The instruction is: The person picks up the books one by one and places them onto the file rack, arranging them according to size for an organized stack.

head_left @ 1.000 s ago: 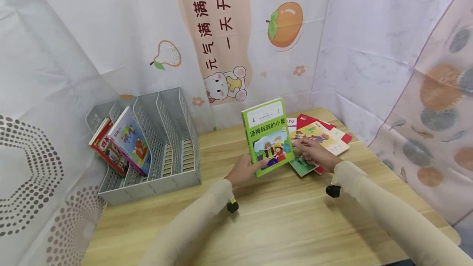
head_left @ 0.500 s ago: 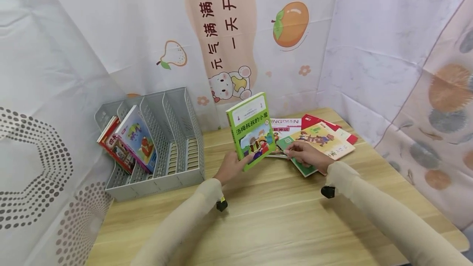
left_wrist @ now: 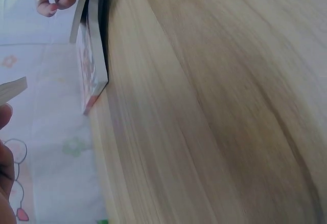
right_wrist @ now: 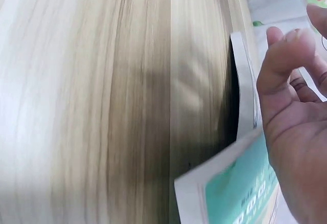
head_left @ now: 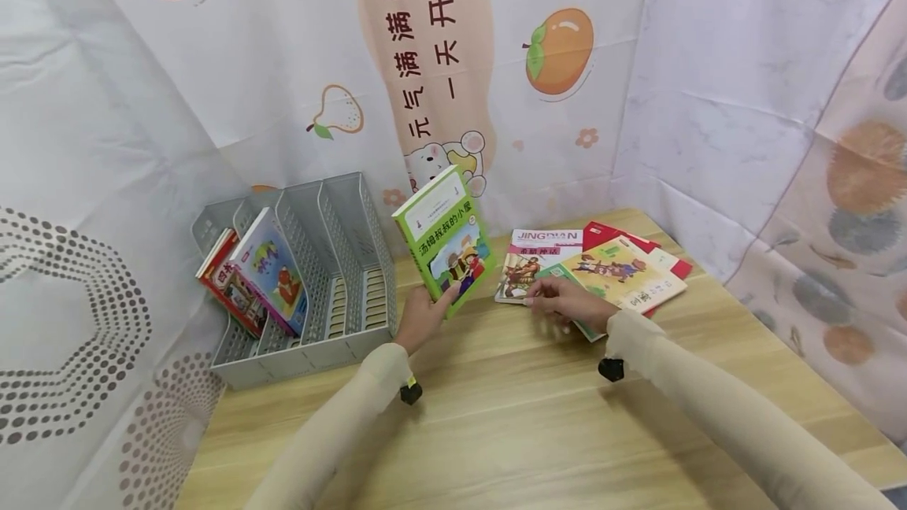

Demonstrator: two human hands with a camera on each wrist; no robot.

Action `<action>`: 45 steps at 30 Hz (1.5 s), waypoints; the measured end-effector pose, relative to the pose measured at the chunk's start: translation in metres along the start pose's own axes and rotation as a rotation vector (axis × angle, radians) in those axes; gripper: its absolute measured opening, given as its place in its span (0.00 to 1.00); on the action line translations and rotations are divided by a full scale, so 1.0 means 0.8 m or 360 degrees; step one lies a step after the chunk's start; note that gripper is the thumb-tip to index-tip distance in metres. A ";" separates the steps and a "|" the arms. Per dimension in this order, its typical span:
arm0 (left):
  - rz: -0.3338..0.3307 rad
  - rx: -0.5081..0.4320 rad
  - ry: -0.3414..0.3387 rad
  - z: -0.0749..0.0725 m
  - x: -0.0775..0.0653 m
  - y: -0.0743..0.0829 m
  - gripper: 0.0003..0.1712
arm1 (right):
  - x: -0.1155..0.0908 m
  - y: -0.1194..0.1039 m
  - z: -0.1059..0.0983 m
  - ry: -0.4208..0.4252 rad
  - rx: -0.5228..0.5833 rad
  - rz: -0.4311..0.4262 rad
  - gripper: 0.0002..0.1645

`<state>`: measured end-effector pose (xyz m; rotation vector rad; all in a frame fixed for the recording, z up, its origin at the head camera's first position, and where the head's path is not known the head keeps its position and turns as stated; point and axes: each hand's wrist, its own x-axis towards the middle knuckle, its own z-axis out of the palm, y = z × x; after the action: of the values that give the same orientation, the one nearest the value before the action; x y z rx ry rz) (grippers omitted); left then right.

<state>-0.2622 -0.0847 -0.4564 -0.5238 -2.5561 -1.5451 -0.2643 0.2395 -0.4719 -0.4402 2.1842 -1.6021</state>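
Note:
My left hand [head_left: 421,321] grips a green storybook [head_left: 446,238] by its lower corner, thumb across the cover. The book is raised and tilted, its cover showing a cartoon picture and Chinese title. In the left wrist view only the left fingers [left_wrist: 5,168] and a sliver of the book's edge [left_wrist: 14,88] appear. Over the left side of a book pile, my right hand [head_left: 572,305] holds nothing, its fingers loosely bent. Beneath it lie a teal-green book [right_wrist: 237,191] and a white-topped book [head_left: 542,238] marked JINGDIAN.
A grey slotted file rack [head_left: 305,356] stands on the left of the wooden table [head_left: 482,423]. A red book [head_left: 234,290] and a purple-edged book [head_left: 275,274] lean in its left compartments. A yellow book [head_left: 620,270] and a red one [head_left: 597,233] lie in the right-hand pile.
The left hand has carried the green book leftward toward the rack, tilting it more. My right hand has come away from that book and shifted slightly left and down over the pile.

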 end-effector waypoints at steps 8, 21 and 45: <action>-0.0028 0.0048 0.0134 -0.018 -0.008 -0.004 0.32 | 0.012 -0.010 0.024 0.0000 -0.0044 0.0066 0.21; 0.0067 0.0071 0.0306 -0.050 -0.021 -0.013 0.29 | 0.037 -0.019 0.057 -0.0087 -0.0029 0.0044 0.20; -0.0061 0.0262 0.0521 -0.108 -0.043 -0.027 0.35 | 0.075 -0.028 0.119 -0.0258 -0.0086 0.0018 0.26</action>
<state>-0.2449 -0.1776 -0.4428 -0.1853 -2.4200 -1.2906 -0.2698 0.1252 -0.4840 -0.5526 2.1080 -1.4505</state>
